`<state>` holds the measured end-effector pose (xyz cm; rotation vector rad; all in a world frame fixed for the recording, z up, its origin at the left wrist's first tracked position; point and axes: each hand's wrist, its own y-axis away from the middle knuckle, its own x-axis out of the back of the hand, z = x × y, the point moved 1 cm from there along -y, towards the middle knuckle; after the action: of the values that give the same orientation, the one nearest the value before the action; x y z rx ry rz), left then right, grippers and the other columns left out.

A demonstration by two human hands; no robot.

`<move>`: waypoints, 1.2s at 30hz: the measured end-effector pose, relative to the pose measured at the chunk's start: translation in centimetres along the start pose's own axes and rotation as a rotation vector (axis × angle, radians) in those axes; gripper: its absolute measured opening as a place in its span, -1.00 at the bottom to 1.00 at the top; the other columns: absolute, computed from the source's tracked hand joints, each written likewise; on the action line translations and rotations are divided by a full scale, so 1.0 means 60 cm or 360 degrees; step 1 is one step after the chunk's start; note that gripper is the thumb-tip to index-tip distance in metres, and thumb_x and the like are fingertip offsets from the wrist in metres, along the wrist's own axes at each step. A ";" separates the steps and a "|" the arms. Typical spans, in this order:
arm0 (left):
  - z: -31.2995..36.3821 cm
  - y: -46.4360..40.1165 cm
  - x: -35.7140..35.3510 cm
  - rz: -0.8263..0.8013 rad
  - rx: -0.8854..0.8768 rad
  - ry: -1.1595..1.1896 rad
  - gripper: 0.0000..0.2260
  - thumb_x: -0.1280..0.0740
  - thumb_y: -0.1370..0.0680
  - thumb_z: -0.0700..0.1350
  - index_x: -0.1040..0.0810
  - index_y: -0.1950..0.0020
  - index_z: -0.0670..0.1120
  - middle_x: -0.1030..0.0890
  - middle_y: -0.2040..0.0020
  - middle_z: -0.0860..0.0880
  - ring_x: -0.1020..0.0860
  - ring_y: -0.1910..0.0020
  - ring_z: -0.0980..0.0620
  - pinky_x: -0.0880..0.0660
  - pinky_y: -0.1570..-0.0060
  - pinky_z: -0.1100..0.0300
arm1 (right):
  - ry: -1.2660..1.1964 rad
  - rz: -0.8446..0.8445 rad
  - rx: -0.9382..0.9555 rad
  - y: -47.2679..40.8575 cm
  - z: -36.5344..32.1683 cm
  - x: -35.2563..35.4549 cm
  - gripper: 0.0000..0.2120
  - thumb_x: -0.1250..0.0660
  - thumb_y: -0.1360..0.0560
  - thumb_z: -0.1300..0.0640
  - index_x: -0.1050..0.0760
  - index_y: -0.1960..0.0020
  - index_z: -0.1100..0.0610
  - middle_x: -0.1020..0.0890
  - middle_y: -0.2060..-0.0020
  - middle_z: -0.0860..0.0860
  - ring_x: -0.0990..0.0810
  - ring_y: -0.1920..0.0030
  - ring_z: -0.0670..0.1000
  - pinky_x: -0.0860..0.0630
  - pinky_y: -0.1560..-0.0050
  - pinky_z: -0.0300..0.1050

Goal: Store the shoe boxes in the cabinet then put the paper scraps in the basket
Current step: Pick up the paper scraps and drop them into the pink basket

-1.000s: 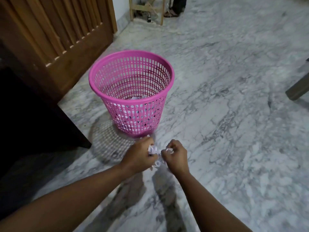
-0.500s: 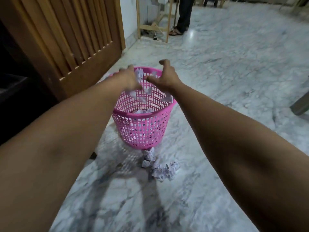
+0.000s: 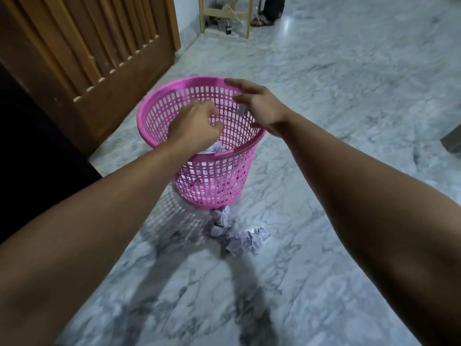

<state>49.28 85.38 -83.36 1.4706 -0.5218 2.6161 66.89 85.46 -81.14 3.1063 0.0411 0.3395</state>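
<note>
A pink perforated basket (image 3: 159, 109) stands on the marble floor with crumpled paper scraps (image 3: 214, 149) lying inside it. Both my hands hover over its mouth. My left hand (image 3: 197, 123) has its fingers curled in and shows nothing in them. My right hand (image 3: 259, 106) is spread above the right rim, and a small paper scrap (image 3: 241, 110) is falling just under its palm. Several more crumpled scraps (image 3: 239, 237) lie on the floor against the near foot of the basket. No shoe boxes are in view.
A slatted wooden door (image 3: 104, 58) and a dark cabinet side (image 3: 30, 146) stand to the left. At the far end a wooden frame (image 3: 224, 13) and a person's sandalled foot (image 3: 262, 21) show. A dark object (image 3: 451, 141) sits at the right edge.
My hands gathered scraps from the floor, rose over the basket and let them drop in. They have since lowered and drawn back a little; one scrap is still falling.
</note>
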 end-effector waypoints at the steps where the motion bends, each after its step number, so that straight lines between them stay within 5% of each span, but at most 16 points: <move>1: -0.003 -0.001 -0.003 -0.0051 0.0032 -0.0023 -0.74 -0.36 -0.54 0.03 -0.60 -0.20 0.03 -0.61 -0.23 -0.02 -0.60 -0.08 -0.09 -0.60 -0.06 -0.04 | 0.0064 -0.0050 0.0003 -0.002 -0.002 -0.003 -0.60 -0.14 -0.66 0.40 -0.41 -0.48 0.30 -0.69 -0.01 0.18 -0.64 0.21 -0.02 -0.54 0.29 -0.29; 4: -0.011 -0.004 -0.009 -0.0235 0.0115 -0.0041 -0.74 -0.31 -0.53 0.02 -0.61 -0.20 0.05 -0.65 -0.17 -0.01 -0.61 0.01 -0.09 -0.62 -0.02 -0.03 | 0.0350 -0.0230 0.0036 -0.008 0.002 -0.006 -0.64 -0.07 -0.67 0.43 -0.44 -0.41 0.35 -0.67 0.28 -0.13 -0.60 0.40 -0.31 -0.48 0.32 -0.44; 9: -0.013 0.000 -0.017 -0.0188 0.0071 -0.0008 -0.80 -0.23 -0.60 -0.05 -0.61 -0.12 -0.03 -0.66 -0.04 -0.04 -0.60 0.06 -0.10 -0.61 0.04 -0.05 | 0.0549 -0.0368 0.0140 -0.005 0.023 -0.008 -0.62 -0.09 -0.66 0.41 -0.46 -0.42 0.27 -0.60 -0.15 0.05 -0.61 0.18 -0.40 -0.47 0.14 -0.52; 11: -0.014 0.001 -0.017 -0.0154 0.0039 0.0017 -0.83 -0.24 -0.60 -0.05 -0.60 -0.05 -0.05 -0.66 0.09 -0.04 -0.61 0.15 -0.09 -0.61 0.15 -0.02 | 0.0664 -0.0416 0.0200 0.000 0.027 -0.016 -0.58 -0.10 -0.65 0.38 -0.47 -0.44 0.18 -0.57 -0.28 0.04 -0.59 -0.06 -0.30 -0.47 -0.04 -0.51; 14: -0.020 0.005 -0.020 -0.0082 0.0020 0.0118 -0.84 -0.25 -0.57 -0.07 -0.62 0.00 -0.04 -0.67 0.12 -0.03 -0.64 0.17 -0.07 -0.63 0.17 -0.03 | 0.0790 -0.0435 0.0407 0.007 0.033 -0.026 -0.53 -0.10 -0.58 0.34 -0.51 -0.41 0.11 -0.54 -0.35 -0.04 -0.47 -0.40 -0.06 -0.36 -0.49 -0.16; 17: -0.023 0.018 -0.017 0.0229 -0.0246 0.0197 -0.83 -0.25 -0.55 -0.12 -0.60 -0.06 -0.09 -0.58 -0.03 -0.02 -0.56 -0.05 -0.07 -0.56 -0.04 -0.03 | 0.0658 0.0143 0.0664 0.026 0.038 -0.009 -0.56 -0.12 -0.48 0.34 -0.62 -0.24 0.17 -0.63 -0.25 -0.03 -0.57 -0.31 -0.07 -0.47 -0.40 -0.05; 20: -0.006 0.055 0.009 0.0573 -0.0900 0.0120 -0.89 -0.25 -0.46 -0.29 -0.56 0.13 -0.22 -0.54 0.12 -0.15 -0.50 0.08 -0.16 -0.44 0.05 -0.08 | 0.0205 0.0971 0.0726 0.063 0.071 0.022 -0.67 -0.13 -0.42 0.39 -0.61 0.00 0.23 -0.70 0.07 0.03 -0.67 0.01 -0.07 -0.60 -0.06 -0.13; 23: 0.003 0.123 -0.016 0.0298 -0.1347 0.0187 -0.90 -0.26 -0.40 -0.37 -0.55 0.23 -0.23 -0.52 0.22 -0.18 -0.48 0.20 -0.15 -0.40 0.12 0.02 | 0.0101 0.1313 0.0432 0.130 0.176 0.032 -0.77 -0.16 -0.47 0.32 -0.57 0.07 0.13 -0.67 0.15 0.00 -0.64 0.09 -0.06 -0.55 -0.01 -0.11; 27: -0.073 0.228 -0.165 -0.0535 -0.1295 -0.0218 -0.87 -0.29 -0.47 -0.11 -0.56 0.01 -0.08 -0.57 0.02 -0.09 -0.52 0.06 -0.13 -0.51 0.11 0.01 | 0.0667 0.0701 -0.0138 0.239 0.374 -0.021 -0.82 -0.24 -0.49 0.00 -0.57 -0.03 -0.10 -0.68 0.00 0.01 -0.65 -0.06 0.05 -0.57 -0.12 0.01; 29: -0.120 0.257 -0.238 -0.0786 -0.1102 -0.0407 -0.69 -0.27 -0.52 0.00 -0.54 -0.23 -0.04 -0.56 -0.24 -0.11 -0.54 -0.18 -0.17 -0.53 -0.12 0.00 | 0.0953 0.0259 -0.0391 0.285 0.432 -0.068 -0.49 -0.21 -0.38 -0.28 -0.50 -0.28 -0.15 -0.57 -0.26 0.02 -0.54 -0.29 0.10 -0.51 -0.27 0.13; 31: -0.139 0.270 -0.280 -0.1013 -0.0724 -0.0422 -0.49 -0.18 -0.60 0.05 -0.32 -0.55 0.00 -0.28 -0.58 -0.14 -0.28 -0.55 -0.17 -0.35 -0.43 -0.04 | 0.1262 -0.0058 -0.0552 0.311 0.468 -0.112 -0.14 -0.19 -0.30 -0.52 -0.27 -0.52 -0.20 -0.33 -0.50 0.04 -0.27 -0.54 0.14 -0.35 -0.43 0.26; 33: -0.146 0.275 -0.311 -0.1211 -0.0425 -0.0418 -0.42 -0.13 -0.66 0.05 -0.03 -0.67 0.09 0.09 -0.69 -0.05 0.07 -0.66 -0.09 -0.10 -0.58 -0.12 | 0.1549 -0.0231 -0.0610 0.321 0.492 -0.152 -0.07 -0.19 -0.32 -0.60 -0.13 -0.58 -0.23 -0.15 -0.60 0.08 -0.07 -0.62 0.22 -0.18 -0.46 0.41; 36: -0.150 0.268 -0.344 -0.1277 -0.0288 -0.0451 -0.38 -0.12 -0.66 0.05 0.08 -0.67 0.14 0.23 -0.67 0.03 0.16 -0.66 -0.07 0.01 -0.60 -0.13 | 0.1832 -0.0103 -0.0483 0.322 0.512 -0.179 -0.30 -0.21 -0.42 -0.49 -0.39 -0.46 -0.18 -0.36 -0.52 0.17 -0.34 -0.50 0.31 -0.32 -0.29 0.46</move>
<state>48.96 75.07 -109.03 1.5650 -0.1255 1.7196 63.50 65.42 -113.08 2.1957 0.0867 1.8159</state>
